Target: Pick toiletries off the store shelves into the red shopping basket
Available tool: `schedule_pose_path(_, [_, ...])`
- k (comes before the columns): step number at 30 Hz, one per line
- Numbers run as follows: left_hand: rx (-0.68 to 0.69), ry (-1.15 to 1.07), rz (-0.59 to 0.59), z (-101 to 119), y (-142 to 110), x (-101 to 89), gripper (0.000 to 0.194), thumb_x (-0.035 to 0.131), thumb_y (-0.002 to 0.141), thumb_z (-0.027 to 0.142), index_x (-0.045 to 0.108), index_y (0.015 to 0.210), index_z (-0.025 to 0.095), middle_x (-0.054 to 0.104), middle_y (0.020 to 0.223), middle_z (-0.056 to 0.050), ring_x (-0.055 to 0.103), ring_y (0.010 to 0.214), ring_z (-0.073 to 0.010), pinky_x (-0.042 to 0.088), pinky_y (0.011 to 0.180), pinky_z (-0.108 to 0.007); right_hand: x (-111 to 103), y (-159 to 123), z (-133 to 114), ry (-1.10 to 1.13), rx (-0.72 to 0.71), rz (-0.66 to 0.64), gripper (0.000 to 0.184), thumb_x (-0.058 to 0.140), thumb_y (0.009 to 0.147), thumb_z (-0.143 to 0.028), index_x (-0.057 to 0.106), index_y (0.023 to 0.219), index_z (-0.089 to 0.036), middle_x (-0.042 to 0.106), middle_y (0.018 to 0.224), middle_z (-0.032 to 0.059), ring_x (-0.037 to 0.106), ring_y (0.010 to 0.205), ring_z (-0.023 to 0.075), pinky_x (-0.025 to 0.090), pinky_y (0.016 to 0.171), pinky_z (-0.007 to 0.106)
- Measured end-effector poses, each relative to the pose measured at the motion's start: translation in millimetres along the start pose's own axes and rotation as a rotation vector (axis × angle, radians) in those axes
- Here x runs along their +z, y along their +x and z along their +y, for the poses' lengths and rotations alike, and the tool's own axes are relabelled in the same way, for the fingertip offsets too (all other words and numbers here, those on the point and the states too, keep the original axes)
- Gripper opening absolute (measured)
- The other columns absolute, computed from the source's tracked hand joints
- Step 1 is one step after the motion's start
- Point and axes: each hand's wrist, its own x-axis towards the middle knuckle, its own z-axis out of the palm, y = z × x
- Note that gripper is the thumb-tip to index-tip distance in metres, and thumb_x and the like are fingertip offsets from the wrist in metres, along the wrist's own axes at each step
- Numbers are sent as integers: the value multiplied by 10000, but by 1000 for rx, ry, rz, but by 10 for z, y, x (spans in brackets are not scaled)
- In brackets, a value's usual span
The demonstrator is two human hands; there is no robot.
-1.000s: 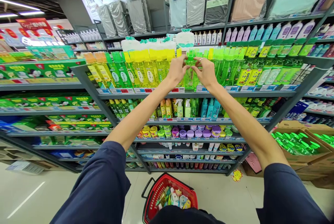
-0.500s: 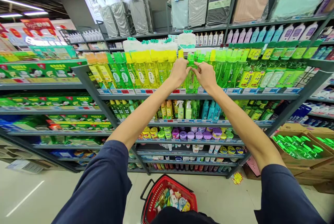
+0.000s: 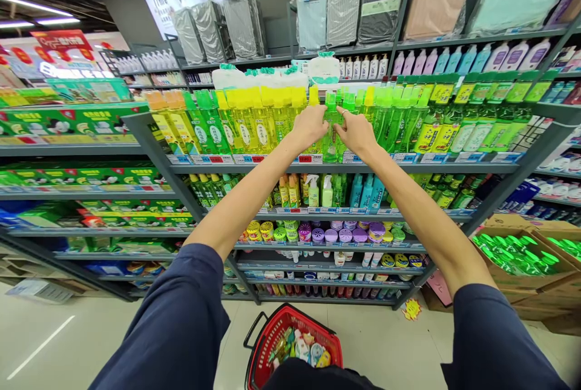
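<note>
A slim green bottle (image 3: 332,142) with a green cap stands upright at the front of the top shelf, between my two hands. My left hand (image 3: 310,126) is at its left side, index finger and thumb against it and the other fingers curled. From the right, my right hand (image 3: 357,131) reaches the same bottle with its index finger and thumb; a ring shows on one finger. How firmly each hand grips is hard to see. Yellow bottles (image 3: 245,126) stand left of my hands, more green bottles (image 3: 399,123) to the right.
Price labels line the shelf edge (image 3: 254,168). Lower shelves hold spray bottles (image 3: 313,191) and round purple tubs (image 3: 345,235). A red basket (image 3: 329,337) with goods sits on the floor before me. Cardboard boxes (image 3: 521,281) of green bottles stand at right, green packs (image 3: 68,123) at left.
My thumbs, close together in front of the green bottle before, are now farther apart at its two sides. The bottle shows more between my hands and stays on the shelf.
</note>
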Motion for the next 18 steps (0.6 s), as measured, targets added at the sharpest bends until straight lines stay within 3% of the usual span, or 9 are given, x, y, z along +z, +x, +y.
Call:
schedule_pose_path(5, [37, -41, 58, 8, -21, 11, 444, 610, 1007, 173, 667, 1443, 116, 757, 1301, -207, 664, 1285, -361, 562, 1097, -501, -31, -36, 15, 47, -50, 48, 577, 557, 1026, -280, 579, 1577, -114, 758, 864, 118, 692, 921, 341, 552, 893, 493])
schedule_pose_path(10, [41, -127, 146, 48, -342, 66, 388, 553, 1091, 292, 689, 1414, 124, 799, 1018, -143, 726, 1001, -287, 581, 968, -435, -166, -344, 283, 140, -23, 199, 458, 565, 1041, -349, 686, 1425, -129, 734, 788, 78, 663, 757, 265, 520, 788, 409])
schedule_pose_path(14, [81, -192, 55, 109, -624, 360, 307, 563, 1096, 309, 782, 1256, 165, 771, 788, -68, 724, 813, -251, 577, 886, -393, -199, -716, 663, 170, 70, 182, 346, 587, 1026, -399, 766, 1178, -145, 684, 693, 44, 633, 668, 232, 500, 756, 386])
schedule_pose_path(18, [81, -180, -15, 213, -654, 729, 329, 579, 1089, 290, 764, 1339, 181, 809, 869, -79, 751, 911, -283, 570, 888, -396, -155, -953, 923, 177, 116, 91, 330, 607, 1004, -401, 775, 1129, -146, 685, 673, 41, 646, 661, 245, 495, 733, 381])
